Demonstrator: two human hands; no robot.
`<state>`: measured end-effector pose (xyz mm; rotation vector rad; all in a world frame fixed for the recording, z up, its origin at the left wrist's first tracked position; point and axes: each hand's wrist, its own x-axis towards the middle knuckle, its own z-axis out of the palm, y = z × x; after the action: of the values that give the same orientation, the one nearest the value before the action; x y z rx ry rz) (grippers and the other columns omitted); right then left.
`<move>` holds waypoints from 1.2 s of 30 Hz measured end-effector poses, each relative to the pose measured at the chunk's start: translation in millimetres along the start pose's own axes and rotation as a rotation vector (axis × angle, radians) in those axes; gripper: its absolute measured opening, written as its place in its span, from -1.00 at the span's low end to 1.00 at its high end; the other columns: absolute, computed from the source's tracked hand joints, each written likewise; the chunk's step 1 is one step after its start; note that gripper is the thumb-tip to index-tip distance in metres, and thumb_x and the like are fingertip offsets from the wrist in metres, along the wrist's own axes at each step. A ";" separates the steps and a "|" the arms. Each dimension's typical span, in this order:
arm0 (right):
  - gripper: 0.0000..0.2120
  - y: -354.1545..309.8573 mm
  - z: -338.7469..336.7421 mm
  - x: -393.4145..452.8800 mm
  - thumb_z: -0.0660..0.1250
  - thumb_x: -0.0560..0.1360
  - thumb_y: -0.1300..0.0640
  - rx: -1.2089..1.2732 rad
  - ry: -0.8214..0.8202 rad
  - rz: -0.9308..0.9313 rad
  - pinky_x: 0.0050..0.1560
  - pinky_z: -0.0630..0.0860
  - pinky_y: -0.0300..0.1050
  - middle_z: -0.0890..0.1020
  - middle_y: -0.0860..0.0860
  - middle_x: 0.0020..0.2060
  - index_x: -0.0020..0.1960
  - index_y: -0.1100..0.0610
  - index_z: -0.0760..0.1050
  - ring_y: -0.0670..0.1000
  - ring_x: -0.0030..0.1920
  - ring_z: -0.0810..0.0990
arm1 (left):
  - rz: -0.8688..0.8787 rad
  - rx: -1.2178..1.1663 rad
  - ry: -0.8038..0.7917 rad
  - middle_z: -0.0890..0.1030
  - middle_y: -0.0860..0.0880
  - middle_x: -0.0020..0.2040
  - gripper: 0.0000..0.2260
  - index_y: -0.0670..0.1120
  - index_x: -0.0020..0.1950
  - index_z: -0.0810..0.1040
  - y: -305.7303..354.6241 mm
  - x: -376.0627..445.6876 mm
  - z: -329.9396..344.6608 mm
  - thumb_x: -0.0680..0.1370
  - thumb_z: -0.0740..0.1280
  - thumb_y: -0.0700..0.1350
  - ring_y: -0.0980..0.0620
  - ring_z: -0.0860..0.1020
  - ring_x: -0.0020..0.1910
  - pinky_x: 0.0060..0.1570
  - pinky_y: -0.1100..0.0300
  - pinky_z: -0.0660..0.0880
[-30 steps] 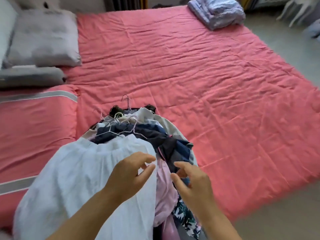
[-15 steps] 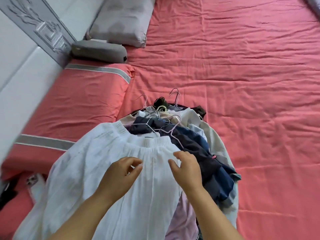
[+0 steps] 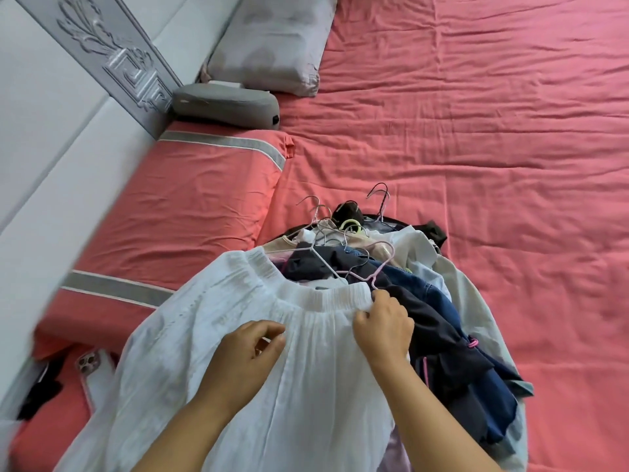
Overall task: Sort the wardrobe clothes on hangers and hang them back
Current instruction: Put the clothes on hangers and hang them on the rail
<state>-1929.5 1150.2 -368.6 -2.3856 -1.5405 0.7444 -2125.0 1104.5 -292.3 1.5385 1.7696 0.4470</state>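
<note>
A heap of clothes on hangers (image 3: 391, 267) is found lying on the pink bedsheet (image 3: 476, 131), near the bed's edge closest to the camera. A white gathered garment (image 3: 238, 335) is spread over the top of the heap, its elastic band turned toward the tangle of wire and plastic hanger hooks (image 3: 340, 229). Beneath and to the right of it, dark navy, denim and pale items are stacked in no visible order.

The right hand (image 3: 383, 323) is placed at the right end of the white garment's band, with the fingers curled onto the fabric; a pinch on the cloth is judged likely, though the exact contact is partly hidden by the knuckles. The left hand (image 3: 248, 352) is held over the middle of the same garment, fingers bent inward and thumb close to the forefinger; whether cloth is caught between them cannot be told.

No wardrobe or rail is shown. No separate sorted stack is seen on the sheet; every garment in view belongs to the one heap. The task is therefore judged to be at an early stage: the first item is only being taken up, and sorting and rehanging are all left to do.

A phone (image 3: 95, 369) is noted at the left, beside a pink striped pillow (image 3: 190, 199), a grey pillow (image 3: 272, 46) and a grey bolster (image 3: 224, 103).
</note>
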 end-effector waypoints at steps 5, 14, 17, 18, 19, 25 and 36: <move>-0.95 -9.2 -22.2 -31.1 0.21 0.38 0.09 0.098 0.067 0.029 -0.13 0.14 -0.07 0.50 -0.04 -0.23 -0.19 0.06 0.37 0.07 -0.09 0.48 | 0.112 0.033 0.078 0.51 0.21 0.07 -0.82 0.15 0.07 0.53 -11.8 9.2 -30.4 0.52 0.37 -0.08 0.27 0.50 0.06 0.04 0.29 0.45; -0.92 -46.8 -92.0 -179.3 0.32 0.28 0.17 0.418 0.327 0.277 -0.01 0.33 -0.03 0.59 -0.07 -0.43 -0.27 0.01 0.54 0.03 -0.26 0.55 | 0.485 0.045 0.036 0.46 0.02 0.22 -0.60 -0.09 0.30 0.47 3.7 20.9 -123.4 0.47 0.41 -0.21 0.03 0.40 0.27 0.25 0.24 0.24; -0.81 -58.2 -101.9 -255.8 0.35 0.18 0.10 0.518 0.335 0.353 -0.05 0.44 -0.02 0.58 -0.19 -0.41 -0.24 -0.12 0.57 -0.02 -0.31 0.54 | 0.644 0.038 -0.050 0.49 -0.04 0.23 -0.61 -0.10 0.29 0.48 6.0 5.5 -146.8 0.47 0.43 -0.17 0.03 0.42 0.24 0.23 0.19 0.29; -0.76 -62.1 -104.0 -284.3 0.34 0.12 0.03 0.552 0.345 0.386 -0.11 0.45 -0.04 0.58 -0.14 -0.42 -0.22 -0.13 0.59 -0.02 -0.33 0.53 | 0.713 0.024 -0.083 0.50 -0.04 0.21 -0.62 -0.10 0.27 0.50 7.5 -3.9 -152.8 0.47 0.42 -0.12 0.05 0.42 0.22 0.23 0.21 0.29; -0.71 -64.8 -104.3 -307.4 0.34 0.08 -0.03 0.604 0.354 0.411 -0.18 0.45 -0.07 0.58 -0.09 -0.44 -0.19 -0.12 0.61 -0.02 -0.34 0.52 | 0.771 0.014 -0.105 0.51 -0.04 0.19 -0.63 -0.11 0.24 0.51 6.6 -11.9 -156.5 0.46 0.39 -0.05 0.05 0.43 0.21 0.23 0.23 0.28; -0.85 -74.0 -98.9 -437.9 0.58 0.19 -0.01 0.661 0.597 0.550 -0.26 0.44 -0.11 0.60 -0.02 -0.47 -0.27 -0.09 0.65 -0.10 -0.40 0.49 | 1.067 -0.013 -0.226 0.57 -0.07 0.13 -0.55 -0.10 0.09 0.62 1.5 -79.3 -140.0 0.46 0.21 0.20 0.03 0.45 0.17 0.18 0.00 0.40; -0.80 -126.2 -73.7 -641.9 0.56 0.22 -0.08 0.471 1.054 0.733 -0.16 0.51 -0.01 0.61 -0.11 -0.44 -0.22 -0.16 0.58 -0.04 -0.35 0.56 | 1.465 -0.301 -0.413 0.63 -0.05 0.01 -0.69 -0.13 -0.06 0.66 24.4 -215.8 -126.5 0.56 0.20 0.02 -0.12 0.59 -0.01 -0.02 -0.18 0.49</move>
<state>-2202.0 637.2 -58.8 -2.2608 -0.0657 -0.1243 -2196.3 929.5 -126.6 2.2345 0.0095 0.9020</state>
